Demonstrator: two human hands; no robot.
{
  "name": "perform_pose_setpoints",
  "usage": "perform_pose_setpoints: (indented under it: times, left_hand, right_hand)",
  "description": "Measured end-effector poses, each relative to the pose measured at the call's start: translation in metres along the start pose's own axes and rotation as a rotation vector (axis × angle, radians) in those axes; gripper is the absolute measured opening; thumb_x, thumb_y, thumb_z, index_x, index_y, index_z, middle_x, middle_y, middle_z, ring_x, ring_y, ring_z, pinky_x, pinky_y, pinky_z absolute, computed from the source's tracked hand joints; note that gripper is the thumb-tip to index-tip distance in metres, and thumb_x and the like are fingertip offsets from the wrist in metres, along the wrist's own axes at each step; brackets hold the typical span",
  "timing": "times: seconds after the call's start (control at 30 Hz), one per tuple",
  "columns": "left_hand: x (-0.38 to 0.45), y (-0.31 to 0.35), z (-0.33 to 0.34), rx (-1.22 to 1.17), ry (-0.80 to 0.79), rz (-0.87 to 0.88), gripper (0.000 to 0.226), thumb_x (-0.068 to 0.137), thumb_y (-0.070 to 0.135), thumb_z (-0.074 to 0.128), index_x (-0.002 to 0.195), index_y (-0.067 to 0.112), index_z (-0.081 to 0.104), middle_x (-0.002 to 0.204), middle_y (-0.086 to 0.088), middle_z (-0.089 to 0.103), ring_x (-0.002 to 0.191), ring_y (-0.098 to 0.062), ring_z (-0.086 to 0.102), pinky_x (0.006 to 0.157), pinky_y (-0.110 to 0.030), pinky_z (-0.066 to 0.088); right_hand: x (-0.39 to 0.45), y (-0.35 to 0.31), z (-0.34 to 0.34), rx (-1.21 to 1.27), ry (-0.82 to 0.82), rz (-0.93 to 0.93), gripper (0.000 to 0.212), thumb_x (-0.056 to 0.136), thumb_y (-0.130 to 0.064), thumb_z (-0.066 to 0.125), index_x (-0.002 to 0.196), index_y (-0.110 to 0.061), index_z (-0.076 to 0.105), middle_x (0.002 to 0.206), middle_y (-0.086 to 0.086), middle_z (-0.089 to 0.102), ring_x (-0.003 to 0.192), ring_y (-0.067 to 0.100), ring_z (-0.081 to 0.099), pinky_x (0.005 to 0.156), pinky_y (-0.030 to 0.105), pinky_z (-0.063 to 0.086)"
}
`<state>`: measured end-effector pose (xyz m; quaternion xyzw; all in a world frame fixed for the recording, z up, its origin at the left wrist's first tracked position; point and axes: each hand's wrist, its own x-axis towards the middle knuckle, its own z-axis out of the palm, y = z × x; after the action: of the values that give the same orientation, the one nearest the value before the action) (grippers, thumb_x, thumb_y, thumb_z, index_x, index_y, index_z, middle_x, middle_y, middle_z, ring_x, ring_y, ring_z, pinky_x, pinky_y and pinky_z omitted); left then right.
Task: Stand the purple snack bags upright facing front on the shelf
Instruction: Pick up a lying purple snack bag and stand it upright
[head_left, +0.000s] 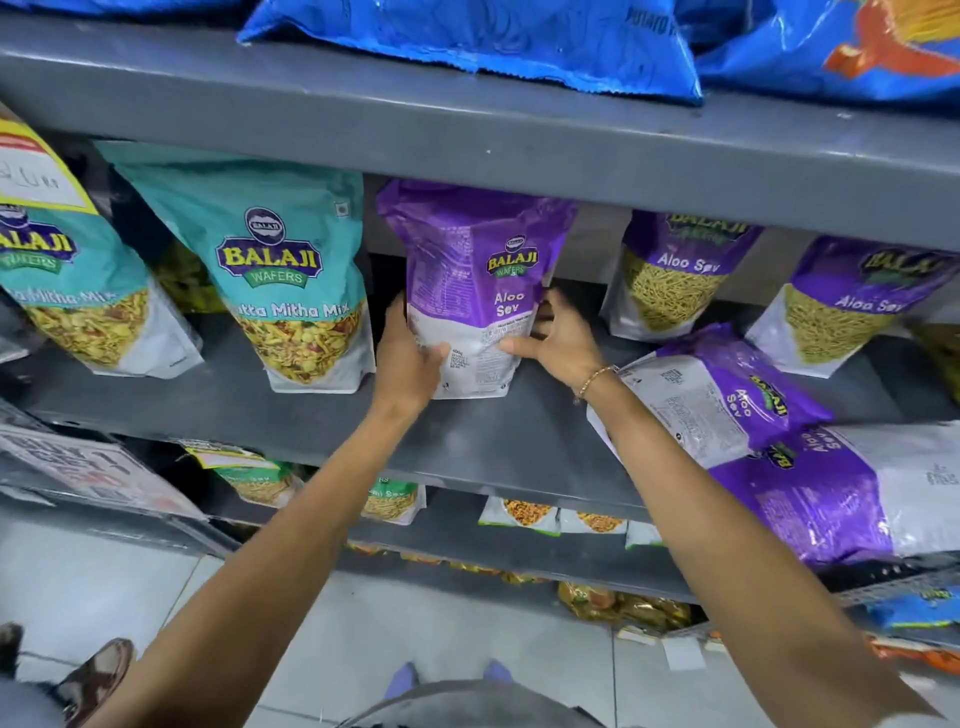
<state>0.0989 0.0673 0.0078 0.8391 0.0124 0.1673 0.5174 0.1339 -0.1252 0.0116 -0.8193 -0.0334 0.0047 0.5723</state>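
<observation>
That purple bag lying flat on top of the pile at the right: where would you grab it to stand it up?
Probably by its two long edges, one hand on each, coming from the front. The flat-lying purple bag rests tilted on another purple bag, its white bottom end pointing toward the left hand side, so a grip on both sides lets you swing that end down onto the shelf.

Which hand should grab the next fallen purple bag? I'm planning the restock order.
Probably the right hand: the fallen Aloo Sev bags lie on the shelf just beside its wrist. The left hand is on the upright bag's far side.
</observation>
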Motion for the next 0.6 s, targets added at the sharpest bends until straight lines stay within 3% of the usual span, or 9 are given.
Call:
perform_pose_setpoints:
  times: [0.07, 0.1, 0.2, 0.23, 0.3, 0.4, 0.5, 0.6]
  left_hand:
    - [-0.021, -0.001, 0.008, -0.037, 0.087, 0.021, 0.064, 0.076, 0.005, 0.067, 0.131, 0.005, 0.035, 0.13, -0.009, 0.045, 0.116, -0.024, 0.049, 0.102, -0.029, 0.042]
    - [-0.036, -0.001, 0.014, -0.038, 0.102, 0.024, 0.061, 0.078, 0.008, 0.067, 0.129, 0.005, 0.033, 0.127, -0.011, 0.042, 0.116, -0.028, 0.048, 0.102, -0.034, 0.042]
    - [-0.071, 0.003, 0.029, -0.07, -0.053, 0.004, 0.047, 0.085, 0.011, 0.064, 0.121, 0.005, 0.034, 0.113, 0.003, 0.042, 0.106, -0.02, 0.05, 0.088, -0.012, 0.04]
    - [-0.075, 0.004, 0.034, -0.064, -0.139, -0.015, 0.048, 0.086, 0.014, 0.063, 0.123, 0.006, 0.034, 0.115, 0.004, 0.042, 0.106, -0.017, 0.049, 0.087, -0.01, 0.04]
    - [-0.074, 0.006, 0.037, -0.02, -0.25, -0.018, 0.056, 0.088, 0.02, 0.063, 0.131, 0.003, 0.031, 0.127, -0.005, 0.04, 0.115, -0.017, 0.045, 0.099, -0.022, 0.038]
    - [-0.071, 0.005, 0.036, 0.014, -0.244, 0.005, 0.063, 0.087, 0.025, 0.063, 0.134, -0.001, 0.031, 0.131, -0.015, 0.035, 0.127, -0.023, 0.035, 0.109, -0.033, 0.031]
    - [-0.067, 0.0, 0.028, -0.025, -0.226, -0.019, 0.067, 0.08, 0.034, 0.071, 0.128, 0.002, 0.036, 0.122, -0.008, 0.035, 0.125, -0.025, 0.034, 0.103, -0.024, 0.032]
    - [-0.047, -0.006, 0.018, -0.18, -0.254, -0.041, 0.081, 0.065, 0.051, 0.073, 0.123, 0.002, 0.045, 0.119, -0.01, 0.053, 0.114, -0.026, 0.053, 0.093, -0.04, 0.048]
  right_hand:
    - [0.0, 0.005, -0.002, 0.055, -0.049, 0.009, 0.057, 0.068, -0.006, 0.079, 0.111, -0.018, 0.043, 0.102, -0.01, 0.06, 0.097, 0.013, 0.062, 0.078, 0.018, 0.053]
    - [0.0, 0.009, -0.002, 0.082, -0.075, 0.02, 0.057, 0.071, -0.001, 0.076, 0.114, -0.017, 0.041, 0.104, -0.009, 0.059, 0.098, 0.011, 0.06, 0.076, 0.016, 0.052]
    - [-0.003, 0.019, 0.004, 0.122, -0.16, 0.056, 0.063, 0.073, 0.011, 0.068, 0.124, -0.014, 0.04, 0.108, -0.012, 0.056, 0.105, 0.007, 0.054, 0.077, 0.014, 0.049]
    - [-0.004, 0.022, 0.007, 0.124, -0.171, 0.054, 0.065, 0.073, 0.013, 0.066, 0.126, -0.013, 0.039, 0.11, -0.011, 0.056, 0.106, 0.005, 0.053, 0.078, 0.013, 0.049]
    - [-0.007, 0.028, 0.013, 0.144, -0.143, 0.04, 0.064, 0.073, 0.014, 0.066, 0.124, -0.013, 0.039, 0.116, -0.006, 0.055, 0.105, 0.0, 0.054, 0.084, 0.014, 0.049]
    - [-0.018, 0.029, 0.023, 0.191, 0.029, 0.03, 0.049, 0.073, 0.015, 0.061, 0.109, -0.013, 0.041, 0.113, 0.006, 0.057, 0.101, 0.011, 0.058, 0.085, 0.021, 0.05]
    - [-0.043, 0.032, 0.037, 0.228, 0.259, 0.0, 0.037, 0.075, 0.017, 0.05, 0.088, -0.017, 0.048, 0.104, 0.012, 0.064, 0.094, 0.016, 0.063, 0.08, 0.023, 0.05]
    - [-0.065, 0.035, 0.047, 0.249, 0.339, -0.022, 0.041, 0.076, 0.018, 0.041, 0.079, -0.022, 0.047, 0.097, 0.011, 0.07, 0.087, 0.02, 0.07, 0.076, 0.019, 0.053]
